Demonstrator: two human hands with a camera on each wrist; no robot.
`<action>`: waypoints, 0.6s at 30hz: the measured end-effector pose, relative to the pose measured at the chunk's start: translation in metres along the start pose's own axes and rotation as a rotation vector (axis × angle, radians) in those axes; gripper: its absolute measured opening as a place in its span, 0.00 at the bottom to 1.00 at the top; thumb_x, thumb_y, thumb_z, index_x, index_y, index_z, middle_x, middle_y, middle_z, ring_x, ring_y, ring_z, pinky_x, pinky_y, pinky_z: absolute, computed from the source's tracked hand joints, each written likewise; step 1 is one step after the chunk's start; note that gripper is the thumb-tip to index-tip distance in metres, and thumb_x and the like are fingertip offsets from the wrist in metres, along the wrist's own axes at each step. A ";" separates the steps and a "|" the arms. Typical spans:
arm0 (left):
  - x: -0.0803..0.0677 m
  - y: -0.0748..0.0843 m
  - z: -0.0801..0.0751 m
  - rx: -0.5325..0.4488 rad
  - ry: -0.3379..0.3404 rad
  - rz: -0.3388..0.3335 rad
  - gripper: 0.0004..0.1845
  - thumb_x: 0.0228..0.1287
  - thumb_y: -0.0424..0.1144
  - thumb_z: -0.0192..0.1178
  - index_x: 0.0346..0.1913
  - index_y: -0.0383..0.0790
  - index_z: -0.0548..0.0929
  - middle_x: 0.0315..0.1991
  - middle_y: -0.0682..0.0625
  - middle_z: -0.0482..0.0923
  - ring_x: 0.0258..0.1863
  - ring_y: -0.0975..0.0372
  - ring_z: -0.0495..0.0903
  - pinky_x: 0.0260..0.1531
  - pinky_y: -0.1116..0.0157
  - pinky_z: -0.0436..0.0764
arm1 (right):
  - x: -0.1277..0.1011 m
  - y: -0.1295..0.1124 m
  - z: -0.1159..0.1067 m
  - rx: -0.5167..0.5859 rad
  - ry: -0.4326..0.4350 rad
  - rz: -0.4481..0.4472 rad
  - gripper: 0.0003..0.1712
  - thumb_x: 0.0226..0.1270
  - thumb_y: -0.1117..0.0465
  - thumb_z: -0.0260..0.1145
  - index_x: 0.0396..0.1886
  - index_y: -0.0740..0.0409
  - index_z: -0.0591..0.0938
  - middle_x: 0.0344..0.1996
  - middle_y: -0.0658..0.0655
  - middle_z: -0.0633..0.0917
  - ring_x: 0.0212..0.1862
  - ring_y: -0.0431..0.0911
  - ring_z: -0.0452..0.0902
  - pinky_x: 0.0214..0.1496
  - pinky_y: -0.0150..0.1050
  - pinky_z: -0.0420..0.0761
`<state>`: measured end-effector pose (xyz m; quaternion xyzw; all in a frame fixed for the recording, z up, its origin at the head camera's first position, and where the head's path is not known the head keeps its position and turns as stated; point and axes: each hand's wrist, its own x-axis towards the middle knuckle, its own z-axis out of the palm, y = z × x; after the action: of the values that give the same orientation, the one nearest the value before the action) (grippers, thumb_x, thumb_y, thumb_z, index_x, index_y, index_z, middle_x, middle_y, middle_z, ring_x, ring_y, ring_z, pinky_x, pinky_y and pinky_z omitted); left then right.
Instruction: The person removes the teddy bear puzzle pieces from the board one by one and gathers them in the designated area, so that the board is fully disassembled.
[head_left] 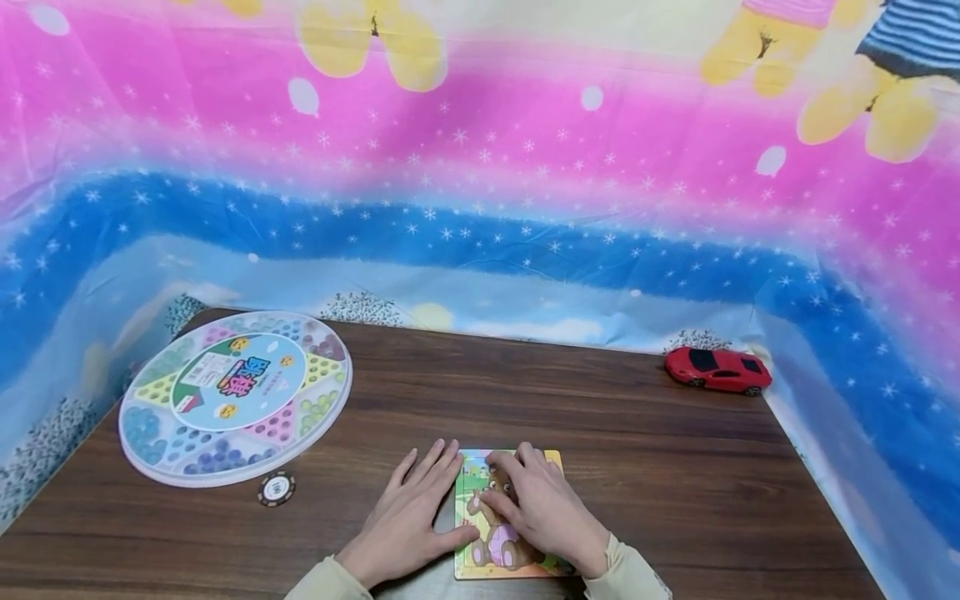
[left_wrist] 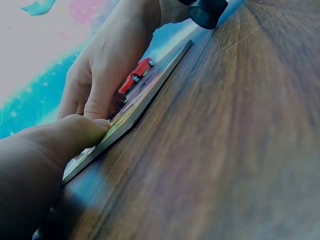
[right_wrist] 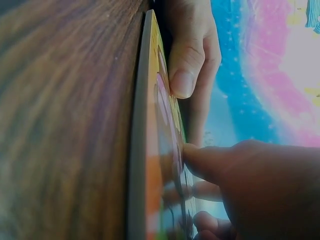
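Note:
A small jigsaw board with a bear picture lies flat near the front edge of the brown wooden table. My left hand lies flat on the table just left of it, its thumb against the board's left edge. My right hand rests on top of the board, with the fingertips pressing on the pieces in its upper half. In the right wrist view, a right fingertip presses the picture face and the left thumb touches the far edge. Neither hand holds a loose piece that I can see.
A round Chinese-checkers tray with coloured marbles sits at the table's back left, with a poker chip just in front of it. A red toy car stands at the back right corner. A pink and blue starry cloth walls in the table.

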<state>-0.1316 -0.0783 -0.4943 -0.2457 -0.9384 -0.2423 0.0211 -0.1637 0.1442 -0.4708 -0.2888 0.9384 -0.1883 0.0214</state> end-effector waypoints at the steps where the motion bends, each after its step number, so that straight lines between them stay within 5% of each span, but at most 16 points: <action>1: 0.000 0.000 0.000 0.001 0.000 0.000 0.50 0.61 0.70 0.54 0.75 0.37 0.59 0.76 0.45 0.51 0.76 0.54 0.46 0.71 0.47 0.42 | 0.000 0.000 0.000 -0.004 0.001 0.000 0.24 0.71 0.42 0.59 0.60 0.47 0.77 0.29 0.43 0.67 0.26 0.39 0.59 0.26 0.32 0.62; 18: 0.000 0.000 0.000 0.013 -0.007 0.000 0.50 0.61 0.71 0.52 0.74 0.37 0.60 0.76 0.45 0.51 0.76 0.55 0.45 0.71 0.47 0.43 | 0.008 -0.006 0.001 -0.047 0.010 0.000 0.20 0.73 0.45 0.58 0.55 0.51 0.78 0.30 0.43 0.72 0.27 0.37 0.63 0.26 0.32 0.68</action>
<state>-0.1316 -0.0781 -0.4945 -0.2463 -0.9400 -0.2352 0.0194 -0.1670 0.1356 -0.4689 -0.2882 0.9427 -0.1677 0.0099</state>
